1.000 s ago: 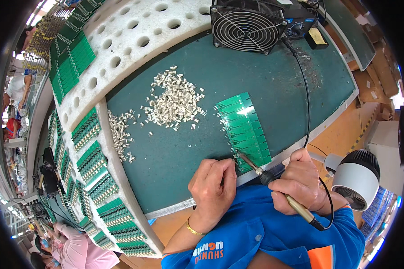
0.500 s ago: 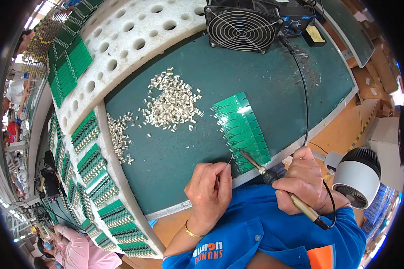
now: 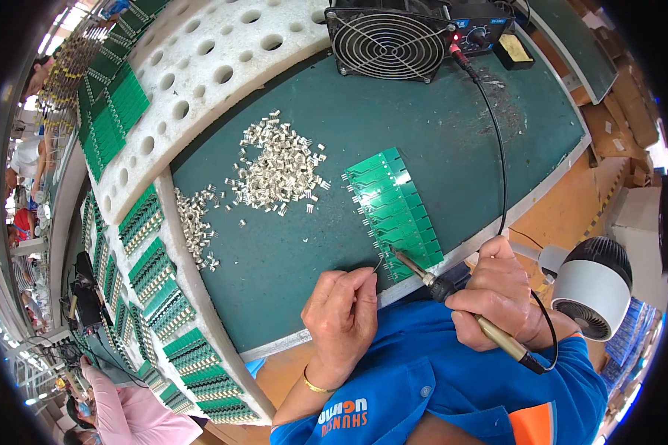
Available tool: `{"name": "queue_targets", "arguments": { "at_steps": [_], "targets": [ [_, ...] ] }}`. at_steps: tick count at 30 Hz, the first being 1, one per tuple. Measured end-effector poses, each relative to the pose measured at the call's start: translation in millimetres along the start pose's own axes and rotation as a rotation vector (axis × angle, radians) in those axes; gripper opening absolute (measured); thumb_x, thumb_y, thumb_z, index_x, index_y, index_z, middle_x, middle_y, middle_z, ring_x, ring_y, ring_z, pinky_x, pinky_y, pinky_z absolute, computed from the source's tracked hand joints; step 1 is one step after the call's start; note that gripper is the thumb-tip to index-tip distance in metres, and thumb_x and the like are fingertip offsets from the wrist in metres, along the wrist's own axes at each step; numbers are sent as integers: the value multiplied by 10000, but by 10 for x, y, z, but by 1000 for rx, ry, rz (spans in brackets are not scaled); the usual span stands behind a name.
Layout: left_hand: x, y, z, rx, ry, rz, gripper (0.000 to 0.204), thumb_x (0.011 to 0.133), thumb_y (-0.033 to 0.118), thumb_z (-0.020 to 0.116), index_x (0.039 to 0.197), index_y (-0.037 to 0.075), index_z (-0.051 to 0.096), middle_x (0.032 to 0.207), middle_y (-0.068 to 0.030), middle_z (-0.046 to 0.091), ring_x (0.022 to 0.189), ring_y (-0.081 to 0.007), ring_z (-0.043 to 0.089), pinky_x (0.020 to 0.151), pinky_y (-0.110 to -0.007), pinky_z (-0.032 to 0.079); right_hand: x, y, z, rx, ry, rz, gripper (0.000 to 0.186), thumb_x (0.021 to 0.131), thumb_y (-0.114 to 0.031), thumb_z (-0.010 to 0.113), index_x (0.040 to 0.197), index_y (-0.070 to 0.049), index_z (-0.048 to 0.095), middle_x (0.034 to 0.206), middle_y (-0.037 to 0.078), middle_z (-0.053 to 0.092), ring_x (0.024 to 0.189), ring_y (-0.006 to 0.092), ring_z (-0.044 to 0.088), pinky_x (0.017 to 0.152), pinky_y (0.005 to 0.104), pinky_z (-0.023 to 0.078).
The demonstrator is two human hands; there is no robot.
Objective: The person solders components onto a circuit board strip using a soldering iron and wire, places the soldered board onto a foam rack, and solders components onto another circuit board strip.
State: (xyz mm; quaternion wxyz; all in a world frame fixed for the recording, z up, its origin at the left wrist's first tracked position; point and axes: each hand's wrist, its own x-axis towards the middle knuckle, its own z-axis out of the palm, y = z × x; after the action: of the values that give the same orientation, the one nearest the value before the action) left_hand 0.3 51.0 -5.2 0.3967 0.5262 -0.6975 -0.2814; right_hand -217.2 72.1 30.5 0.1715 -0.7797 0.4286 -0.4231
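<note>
- My left hand point(image 3: 340, 311) is closed, thumb and forefinger pinching a thin wire point(image 3: 379, 262) by the green board's near end.
- My right hand point(image 3: 496, 298) is wrapped around the soldering iron point(image 3: 441, 288), its tip over that same end; I can't tell if it touches.
- The green board point(image 3: 395, 211) lies on the table point(image 3: 289, 289), right of the connector pile point(image 3: 278, 169).

White and orange lettering point(image 3: 344, 420) stands upside down on the blue shirt point(image 3: 441, 345)
</note>
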Motion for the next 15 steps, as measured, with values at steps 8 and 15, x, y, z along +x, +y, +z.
{"name": "queue_targets", "arguments": {
  "at_steps": [8,15],
  "targets": [
    [-6,-4,14,8,7,-3,111,804,-25,761,884,30,708,743,-96,651,588,-210,598,525,-313,464,-12,8,28,12,12,3,264,601,0,721,837,-99,654,554,-25,460,451,164,428,584,344,314],
    [-21,-48,11,5,-24,27,84,836,-18,758,900,1,707,775,-93,646,627,-158,597,562,-267,482,-21,8,39,30,10,1,237,613,-13,727,821,-104,656,557,-22,453,457,165,429,585,344,316]
  ]
}}
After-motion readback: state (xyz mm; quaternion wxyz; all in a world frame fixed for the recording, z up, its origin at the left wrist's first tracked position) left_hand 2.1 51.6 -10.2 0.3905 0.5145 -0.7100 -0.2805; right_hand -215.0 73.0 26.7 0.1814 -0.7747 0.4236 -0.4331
